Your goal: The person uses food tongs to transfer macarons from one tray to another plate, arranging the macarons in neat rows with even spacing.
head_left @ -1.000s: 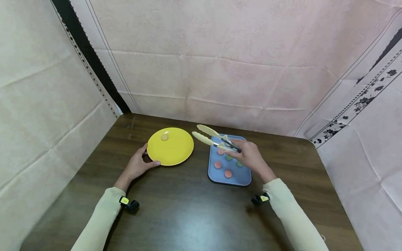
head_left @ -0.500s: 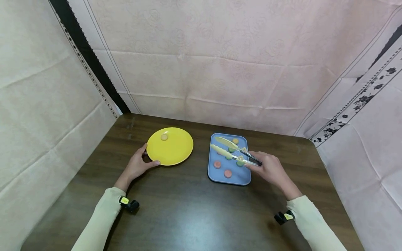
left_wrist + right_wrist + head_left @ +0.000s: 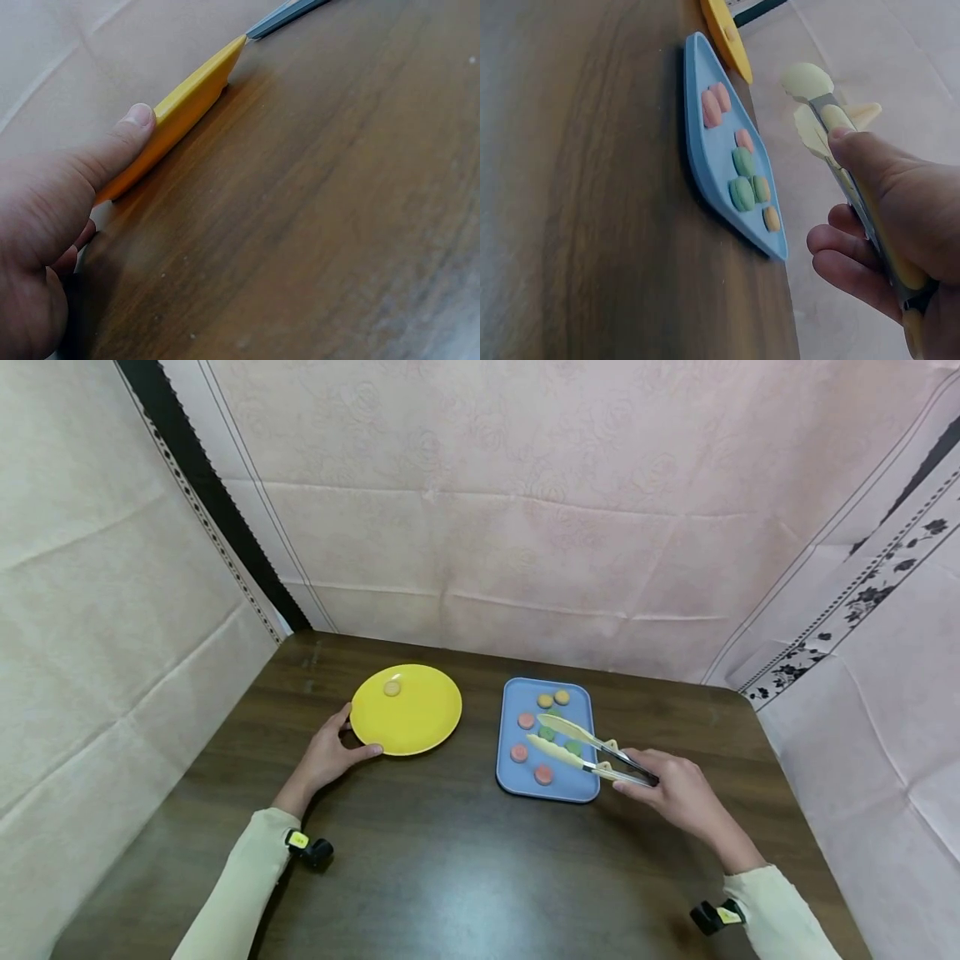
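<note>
My left hand (image 3: 327,758) holds the near-left rim of a yellow plate (image 3: 408,722), thumb on the front edge. A pale yellow macaron (image 3: 392,688) lies on the plate near its far edge. My right hand (image 3: 678,789) grips the handles of kitchen tongs (image 3: 555,750) with cream tips. The tips stand apart above a blue tray (image 3: 506,781), nothing between them. On the tray sit pink macarons (image 3: 711,109), green macarons (image 3: 742,193) and two yellow macarons (image 3: 562,697); the tongs partly cover some green ones in the head view.
Plate and tray stand apart on a dark brown wooden table (image 3: 450,852), plate left, tray right. Pale cloth hangings (image 3: 525,527) rise behind the table and on both sides. A small black camera (image 3: 319,853) is strapped to the left wrist.
My right hand and the tongs have moved right and toward me, from beside the plate to over the tray, uncovering the macarons at its far end. The left hand stays on the plate.
</note>
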A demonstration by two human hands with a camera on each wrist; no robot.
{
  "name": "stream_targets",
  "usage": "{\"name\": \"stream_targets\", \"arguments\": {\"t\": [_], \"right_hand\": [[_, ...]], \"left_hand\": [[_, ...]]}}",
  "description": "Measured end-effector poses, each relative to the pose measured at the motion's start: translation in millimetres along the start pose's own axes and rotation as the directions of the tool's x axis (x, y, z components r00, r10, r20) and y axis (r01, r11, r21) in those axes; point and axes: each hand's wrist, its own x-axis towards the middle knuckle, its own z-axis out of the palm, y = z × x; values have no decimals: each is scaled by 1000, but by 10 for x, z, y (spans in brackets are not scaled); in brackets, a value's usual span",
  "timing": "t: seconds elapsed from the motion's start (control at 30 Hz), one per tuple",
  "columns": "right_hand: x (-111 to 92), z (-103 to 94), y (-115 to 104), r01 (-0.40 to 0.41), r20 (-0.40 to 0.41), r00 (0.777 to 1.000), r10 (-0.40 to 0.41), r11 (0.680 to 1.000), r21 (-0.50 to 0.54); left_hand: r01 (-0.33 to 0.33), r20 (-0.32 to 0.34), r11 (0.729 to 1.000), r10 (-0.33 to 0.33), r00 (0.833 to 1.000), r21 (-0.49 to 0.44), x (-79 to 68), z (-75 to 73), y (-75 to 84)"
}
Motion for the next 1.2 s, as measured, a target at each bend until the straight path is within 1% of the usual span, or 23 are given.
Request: {"name": "stream_targets", "arguments": {"t": [0.17,0.3,0.4,0.5,0.83,1.2], "right_hand": [[-94,-36,46,-10,33,999,10,1000,-7],[-155,-38,77,-5,56,998,6,1000,-11],[-194,-24,103,14,64,998,-13,1000,-11],[-222,2,134,37,63,997,-35,999,-17],[-246,27,184,45,109,993,-42,998,-33],[-211,-36,206,45,164,986,-39,998,-34]], "left_hand": [[-13,-11,1000,13,1000,-10,7,1,8],[-13,-15,1000,13,1000,-1,12,12,5],[-11,-14,1000,11,1000,12,9,18,-4],[-5,-14,1000,5,1000,5,1,16,-10],[8,-4,1000,-8,1000,-2,-10,11,-3],[11,-8,1000,-11,1000,-2,-14,21,4]]}}
